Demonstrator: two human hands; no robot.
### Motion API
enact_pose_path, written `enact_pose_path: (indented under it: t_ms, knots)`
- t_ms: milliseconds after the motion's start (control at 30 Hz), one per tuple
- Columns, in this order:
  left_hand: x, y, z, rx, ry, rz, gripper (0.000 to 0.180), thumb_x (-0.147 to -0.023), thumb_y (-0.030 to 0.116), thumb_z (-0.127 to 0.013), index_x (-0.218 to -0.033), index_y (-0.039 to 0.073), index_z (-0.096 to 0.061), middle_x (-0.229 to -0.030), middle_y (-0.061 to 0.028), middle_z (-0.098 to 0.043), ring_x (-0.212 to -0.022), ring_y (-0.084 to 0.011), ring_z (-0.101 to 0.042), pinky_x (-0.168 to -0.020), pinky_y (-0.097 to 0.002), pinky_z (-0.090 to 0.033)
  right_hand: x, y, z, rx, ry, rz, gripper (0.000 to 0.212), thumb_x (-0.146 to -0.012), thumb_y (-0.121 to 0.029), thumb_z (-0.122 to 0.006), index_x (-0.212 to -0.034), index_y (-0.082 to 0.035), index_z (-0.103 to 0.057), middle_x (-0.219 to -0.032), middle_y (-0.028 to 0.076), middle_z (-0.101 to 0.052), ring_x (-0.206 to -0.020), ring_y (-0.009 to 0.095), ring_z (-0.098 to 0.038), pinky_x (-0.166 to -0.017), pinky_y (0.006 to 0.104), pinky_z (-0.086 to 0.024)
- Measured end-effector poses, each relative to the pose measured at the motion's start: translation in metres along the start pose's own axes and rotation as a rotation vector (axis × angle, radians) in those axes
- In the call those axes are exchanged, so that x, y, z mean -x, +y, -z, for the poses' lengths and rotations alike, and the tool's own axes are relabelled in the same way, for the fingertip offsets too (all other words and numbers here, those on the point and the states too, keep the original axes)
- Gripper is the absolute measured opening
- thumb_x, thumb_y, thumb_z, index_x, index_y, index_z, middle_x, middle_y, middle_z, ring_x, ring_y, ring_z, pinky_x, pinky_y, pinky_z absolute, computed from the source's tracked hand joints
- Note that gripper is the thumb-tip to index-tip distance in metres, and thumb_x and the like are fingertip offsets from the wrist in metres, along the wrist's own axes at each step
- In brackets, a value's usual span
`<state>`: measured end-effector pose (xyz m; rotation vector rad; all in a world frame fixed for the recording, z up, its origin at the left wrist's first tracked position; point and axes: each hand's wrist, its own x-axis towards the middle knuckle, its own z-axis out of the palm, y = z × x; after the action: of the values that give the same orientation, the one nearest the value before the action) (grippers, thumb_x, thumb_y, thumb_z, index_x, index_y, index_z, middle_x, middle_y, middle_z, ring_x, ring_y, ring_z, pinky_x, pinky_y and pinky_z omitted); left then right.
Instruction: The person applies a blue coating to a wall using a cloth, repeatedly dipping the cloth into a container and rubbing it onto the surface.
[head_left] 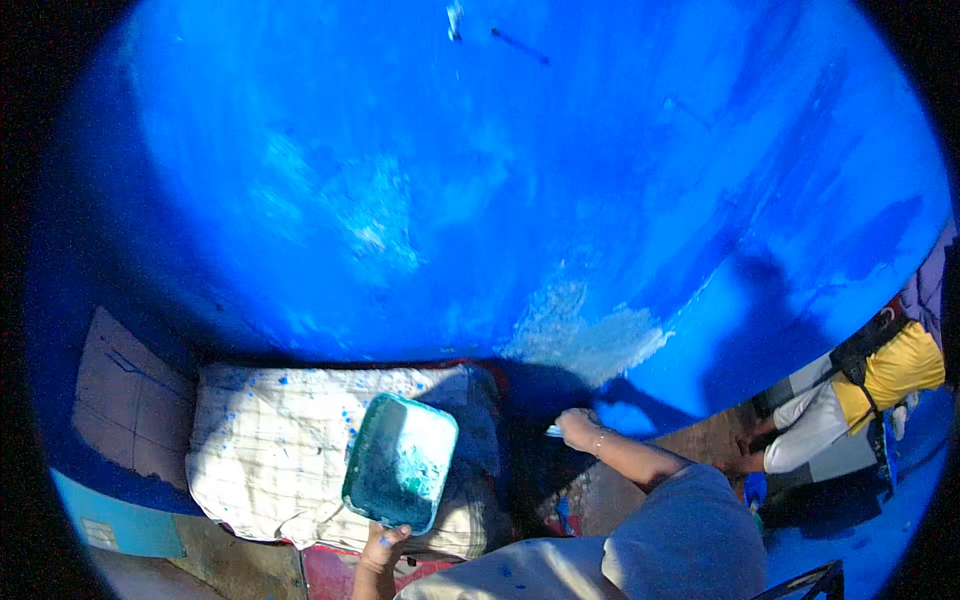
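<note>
My left hand [384, 546] grips the near rim of a teal rectangular tub [352, 480], tilted so that its inside shows. Whitish and blue-green smears coat the tub's walls, with a darker area at the bottom. My right hand [578, 430] is closed, with a small pale thing [553, 431] poking out past the fingers; its kind is too small to tell. That hand is low, close to the foot of a bright blue wall [480, 180], just below a rough grey patch [590, 335] in the blue.
Under the tub, a blue-spattered checked white cloth [270, 440] covers a low block-shaped thing. A pale panel [130, 395] stands at the left. At the right, another person in a yellow top [895, 375] and white trousers is low to the floor. A dark frame [815, 580] shows bottom right.
</note>
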<state>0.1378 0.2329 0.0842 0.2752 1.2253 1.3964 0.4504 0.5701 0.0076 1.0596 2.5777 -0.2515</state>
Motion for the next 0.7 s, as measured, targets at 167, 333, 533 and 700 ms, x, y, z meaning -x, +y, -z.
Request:
enact_pose_path:
  t_ms: [167, 333, 533, 700]
  knots:
    - [-0.015, -0.003, -0.006, -0.002, -0.037, -0.062, 0.09, -0.062, 0.018, -0.072, -0.14, 0.009, -0.027, -0.128, -0.0085, -0.046, -0.114, -0.0273, -0.048, -0.097, -0.0418, -0.039, 0.021, 0.02, 0.101, -0.247, 0.108, -0.163, 0.011, -0.068, -0.011, -0.065, -0.078, -0.008, -0.068, -0.08, 0.019, -0.066, -0.08, 0.035, -0.065, -0.07, 0.0457, -0.051]
    - [-0.012, -0.012, -0.004, 0.051, -0.03, -0.205, 0.086, -0.067, 0.023, -0.071, -0.14, 0.012, -0.026, -0.129, -0.0092, -0.046, -0.112, -0.0292, -0.05, -0.093, -0.0467, -0.044, 0.005, -0.005, 0.155, -0.337, 0.171, 0.073, 0.025, -0.075, -0.028, -0.066, -0.082, -0.004, -0.066, -0.081, 0.021, -0.064, -0.078, 0.038, -0.063, -0.069, 0.0438, -0.05]
    - [-0.019, 0.009, -0.033, 0.105, -0.004, -0.267, 0.088, -0.067, 0.023, -0.071, -0.141, 0.013, -0.025, -0.13, -0.0087, -0.044, -0.115, -0.0282, -0.048, -0.095, -0.045, -0.042, -0.027, 0.006, 0.163, -0.354, 0.366, 0.205, 0.024, -0.074, -0.023, -0.066, -0.082, 0.0, -0.063, -0.079, 0.023, -0.063, -0.075, 0.035, -0.064, -0.068, 0.0428, -0.049]
    - [-0.002, -0.002, -0.033, 0.177, 0.055, -0.346, 0.089, -0.067, 0.022, -0.071, -0.142, 0.013, -0.024, -0.132, -0.0084, -0.043, -0.117, -0.0273, -0.046, -0.097, -0.0437, -0.04, 0.005, -0.017, 0.275, -0.729, 0.665, 0.344, 0.015, -0.076, -0.009, -0.066, -0.088, 0.0, -0.065, -0.081, 0.011, -0.06, -0.079, 0.02, -0.057, -0.072, 0.0334, -0.045]
